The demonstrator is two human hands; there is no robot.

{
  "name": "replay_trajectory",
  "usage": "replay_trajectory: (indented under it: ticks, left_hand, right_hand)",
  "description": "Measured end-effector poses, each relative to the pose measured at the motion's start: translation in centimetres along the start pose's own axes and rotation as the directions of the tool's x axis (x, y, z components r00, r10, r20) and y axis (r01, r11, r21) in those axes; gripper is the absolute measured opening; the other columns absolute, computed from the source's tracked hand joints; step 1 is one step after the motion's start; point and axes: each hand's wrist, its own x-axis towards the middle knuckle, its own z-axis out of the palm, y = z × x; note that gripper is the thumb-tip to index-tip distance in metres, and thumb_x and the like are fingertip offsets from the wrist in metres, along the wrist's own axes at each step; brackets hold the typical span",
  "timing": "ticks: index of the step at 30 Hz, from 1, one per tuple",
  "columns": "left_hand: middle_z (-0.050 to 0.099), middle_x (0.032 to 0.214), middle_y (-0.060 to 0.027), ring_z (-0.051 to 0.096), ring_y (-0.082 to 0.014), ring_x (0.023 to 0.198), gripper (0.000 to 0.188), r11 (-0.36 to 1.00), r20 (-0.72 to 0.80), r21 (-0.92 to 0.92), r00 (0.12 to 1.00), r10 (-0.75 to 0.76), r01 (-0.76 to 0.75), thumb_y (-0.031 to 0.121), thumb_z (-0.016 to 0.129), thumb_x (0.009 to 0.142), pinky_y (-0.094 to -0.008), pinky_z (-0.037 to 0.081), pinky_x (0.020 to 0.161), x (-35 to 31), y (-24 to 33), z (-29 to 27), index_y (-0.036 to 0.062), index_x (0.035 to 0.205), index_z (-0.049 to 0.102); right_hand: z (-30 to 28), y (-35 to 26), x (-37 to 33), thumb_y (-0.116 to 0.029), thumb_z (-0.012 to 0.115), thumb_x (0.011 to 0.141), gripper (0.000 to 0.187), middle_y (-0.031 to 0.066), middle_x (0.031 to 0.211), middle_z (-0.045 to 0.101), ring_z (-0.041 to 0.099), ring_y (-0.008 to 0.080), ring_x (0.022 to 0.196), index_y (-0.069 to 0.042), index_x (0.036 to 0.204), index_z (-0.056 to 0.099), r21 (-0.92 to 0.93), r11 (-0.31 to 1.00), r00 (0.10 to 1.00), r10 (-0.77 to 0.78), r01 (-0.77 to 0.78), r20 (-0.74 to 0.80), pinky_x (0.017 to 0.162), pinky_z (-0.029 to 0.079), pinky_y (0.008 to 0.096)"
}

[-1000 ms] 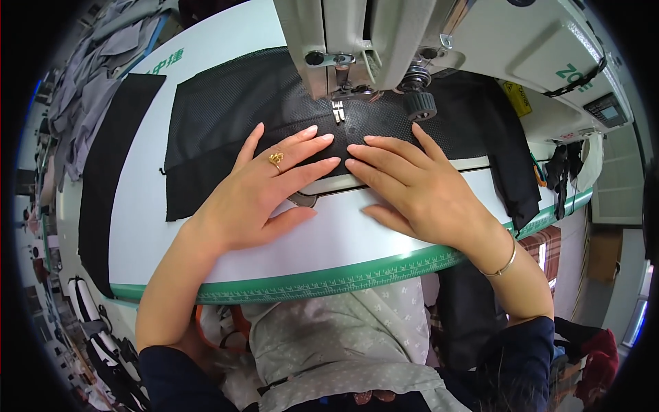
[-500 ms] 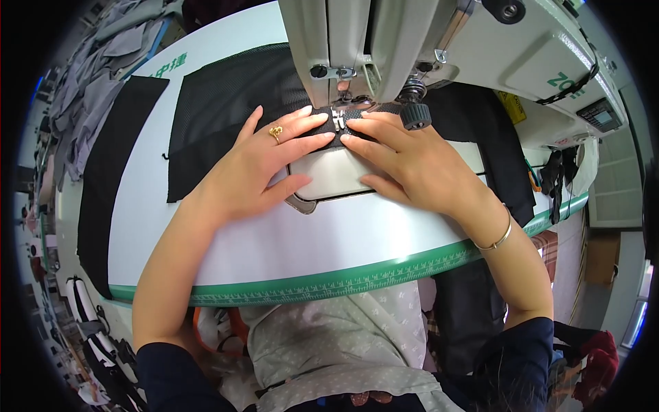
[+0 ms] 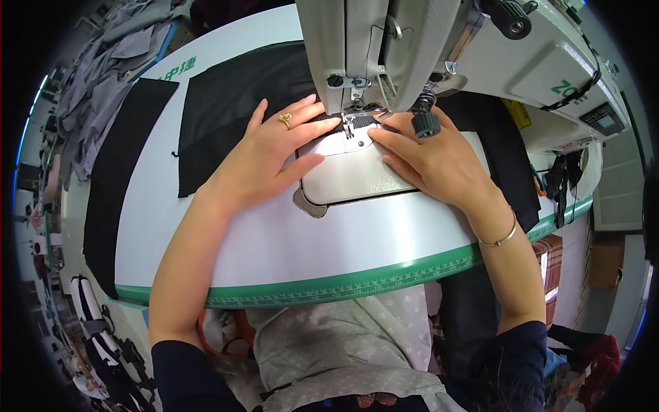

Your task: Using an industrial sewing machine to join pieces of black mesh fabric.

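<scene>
Now black fabric (image 3: pixel 233 110) under both flat hands (image 3: pixel 274 161).

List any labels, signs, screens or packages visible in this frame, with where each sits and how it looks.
Control panel screen: on the sewing machine's right end, small dark rectangle in a grey frame.
Green lettering: on the white machine body, upper right.
Green characters: printed on the white table, upper left, beside the black fabric.
Yellow label: under the machine arm at right, partly hidden.
Green ruler strip: along the table's near edge, with white marks.
</scene>
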Motion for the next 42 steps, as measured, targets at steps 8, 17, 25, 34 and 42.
replay_trajectory:
  ticks: [8, 17, 25, 34, 42]
  left_hand:
    - [0.050, 0.149, -0.0131, 0.044, -0.0325, 0.138, 0.042, 0.929, -0.225, 0.196, 0.936, -0.270, 0.315, 0.016, 0.054, 0.100, -0.0444, 0.035, 0.114, -5.3, -3.2, -2.4, 0.0143, 0.142, 0.056]
    - [0.059, 0.123, -0.0126, 0.058, -0.0319, 0.111, 0.049, 0.965, -0.101, 0.140, 0.972, -0.210, 0.223, 0.014, 0.076, 0.080, -0.0429, 0.046, 0.094, -10.9, 8.1, -1.7, 0.0047, 0.127, 0.064]
    - [0.026, 0.163, -0.0126, 0.023, -0.0327, 0.152, 0.085, 0.963, 0.017, 0.242, 0.992, -0.123, 0.115, 0.043, 0.071, 0.087, -0.0706, 0.021, 0.113, -5.5, 7.0, 2.0, 0.0139, 0.157, 0.032]
    - [0.031, 0.160, -0.0131, 0.027, -0.0330, 0.150, 0.087, 0.980, 0.044, 0.201, 0.999, -0.006, -0.003, 0.049, 0.072, 0.084, -0.0708, 0.020, 0.112, -5.2, 7.3, 0.8, 0.0124, 0.154, 0.037]
    - [0.030, 0.159, -0.0149, 0.026, -0.0333, 0.150, 0.093, 0.975, -0.007, 0.223, 1.000, -0.005, 0.007, 0.052, 0.072, 0.082, -0.0745, 0.025, 0.107, -4.9, 7.6, 2.4, -0.0009, 0.150, 0.035]
  right_hand:
    - [-0.5, -0.5, 0.5, -0.017, 0.072, 0.087, 0.013, 0.0035, 0.111, 0.065, 0.063, 0.0215, 0.110, -0.011, 0.098, 0.067, -0.041, 0.999, 0.993, -0.025, 0.020, -0.116, 0.103, 0.049, 0.0492]
    - [-0.6, -2.3, 0.1, -0.019, 0.075, 0.082, 0.025, 0.0044, 0.107, 0.068, 0.066, 0.0214, 0.101, -0.005, 0.101, 0.069, 0.073, 0.981, 0.975, -0.171, 0.182, -0.142, 0.101, 0.050, 0.0415]
    - [-0.5, -2.6, -0.2, -0.032, 0.079, 0.076, 0.043, 0.0042, 0.118, 0.068, 0.063, 0.0214, 0.112, -0.006, 0.110, 0.072, 0.167, 0.967, 0.981, -0.189, 0.193, -0.038, 0.103, 0.047, 0.0420]
    - [-0.9, -2.6, -0.1, -0.037, 0.081, 0.072, 0.049, 0.0046, 0.118, 0.069, 0.063, 0.0217, 0.113, -0.006, 0.110, 0.072, 0.157, 0.972, 0.985, -0.174, 0.174, -0.016, 0.104, 0.047, 0.0437]
    - [-0.9, -2.6, 0.0, -0.037, 0.080, 0.072, 0.051, 0.0046, 0.120, 0.068, 0.063, 0.0233, 0.112, -0.005, 0.110, 0.071, 0.163, 0.973, 0.987, -0.161, 0.162, -0.024, 0.105, 0.046, 0.0441]
